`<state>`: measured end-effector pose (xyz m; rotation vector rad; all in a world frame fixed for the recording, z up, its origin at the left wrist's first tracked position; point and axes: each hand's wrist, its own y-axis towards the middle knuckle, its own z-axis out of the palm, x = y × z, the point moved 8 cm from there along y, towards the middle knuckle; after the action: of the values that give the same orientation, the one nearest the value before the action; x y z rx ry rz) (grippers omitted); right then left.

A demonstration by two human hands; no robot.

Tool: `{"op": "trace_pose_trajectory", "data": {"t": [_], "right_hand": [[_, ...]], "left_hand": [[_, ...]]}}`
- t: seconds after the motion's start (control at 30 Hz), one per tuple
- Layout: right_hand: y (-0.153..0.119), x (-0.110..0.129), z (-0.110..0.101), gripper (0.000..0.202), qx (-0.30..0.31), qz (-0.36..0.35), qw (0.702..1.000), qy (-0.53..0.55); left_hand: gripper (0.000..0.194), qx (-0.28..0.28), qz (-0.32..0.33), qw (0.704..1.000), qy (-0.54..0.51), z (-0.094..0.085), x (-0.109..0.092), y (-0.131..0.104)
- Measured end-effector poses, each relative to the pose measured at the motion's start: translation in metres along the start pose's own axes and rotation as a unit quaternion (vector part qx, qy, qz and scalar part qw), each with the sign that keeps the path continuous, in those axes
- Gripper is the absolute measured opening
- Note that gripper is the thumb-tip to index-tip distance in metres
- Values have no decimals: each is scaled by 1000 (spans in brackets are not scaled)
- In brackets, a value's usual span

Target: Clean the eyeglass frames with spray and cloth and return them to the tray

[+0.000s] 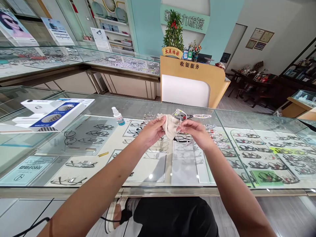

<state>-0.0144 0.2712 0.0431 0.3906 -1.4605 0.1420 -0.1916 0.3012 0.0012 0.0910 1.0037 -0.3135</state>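
Bright, whitish indoor light fills the shop, leaving small round glare spots near the front edge of the glass counter (pixel 172 191). The far display case (pixel 130 64) glitters with purplish points, while the dark table (pixel 255 79) at back right sits dimmer. Wide-angle distortion tilts the wall sign (pixel 185 18) and stretches the forearms (pixel 108 177) toward the lower corners; the black trousers (pixel 172 217) lose most detail, and distant small print looks soft

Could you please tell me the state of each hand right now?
Left hand: closed on a beige cloth.
Right hand: closed on clear-framed glasses.
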Motion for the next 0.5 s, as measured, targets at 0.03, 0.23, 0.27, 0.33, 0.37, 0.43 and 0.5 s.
{"op": "trace_pose_trajectory", "data": {"t": [0.03,0.23,0.27,0.33,0.37,0.43,0.5], "right_hand": [[0,1,2,22,6,0,1000,-9],[1,1,5,28,4,9,999,-43],[2,1,5,28,3,9,999,-46],[3,0,4,28,1,7,999,-50],[3,0,4,29,0,6,999,-50],[3,-1,4,30,-2,6,999,-52],[3,-1,5,31,1,7,999,-54]], "left_hand": [[35,7,0,1000,7,1,0,0],[42,66,10,997,32,15,0,-6],[42,71,15,997,34,16,0,-7],[42,76,23,996,34,17,0,-7],[41,76,26,996,34,17,0,-7],[40,74,28,996,37,16,0,-7],[38,65,33,996,42,15,-2,-7]]}}
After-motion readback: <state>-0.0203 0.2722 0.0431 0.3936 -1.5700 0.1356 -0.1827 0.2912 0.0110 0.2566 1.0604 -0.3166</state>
